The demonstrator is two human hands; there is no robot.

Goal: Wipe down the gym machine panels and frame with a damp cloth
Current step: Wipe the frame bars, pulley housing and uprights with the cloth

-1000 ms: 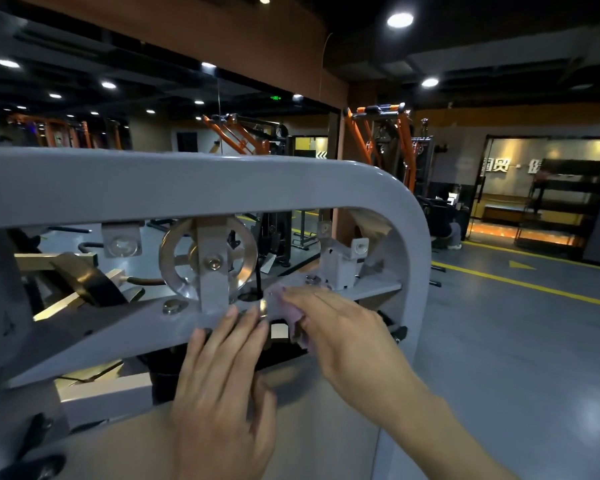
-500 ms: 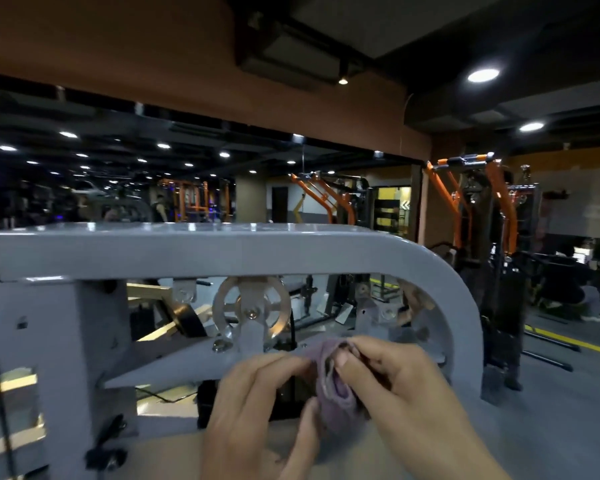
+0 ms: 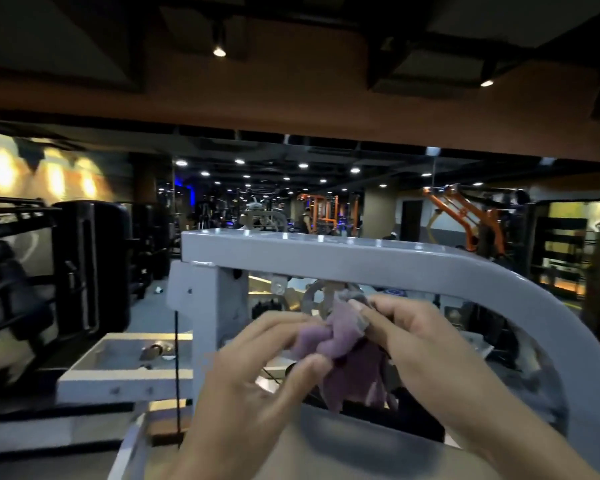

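A crumpled purple cloth hangs between both hands in front of the grey gym machine frame. My left hand pinches the cloth's left side with thumb and fingers. My right hand grips its upper right part. Behind the cloth a metal pulley wheel sits under the frame's top bar, partly hidden. The frame's curved right corner bends down past my right wrist.
A grey bracket shelf with a small roller juts out left of the frame, with a black cable running down beside it. Black padded machines stand at left. A wall mirror behind reflects orange machines and ceiling lights.
The view has swung left and up. Both hands came off the lower cross plate and now hold the cloth up between them, bunching it in front of the pulley.
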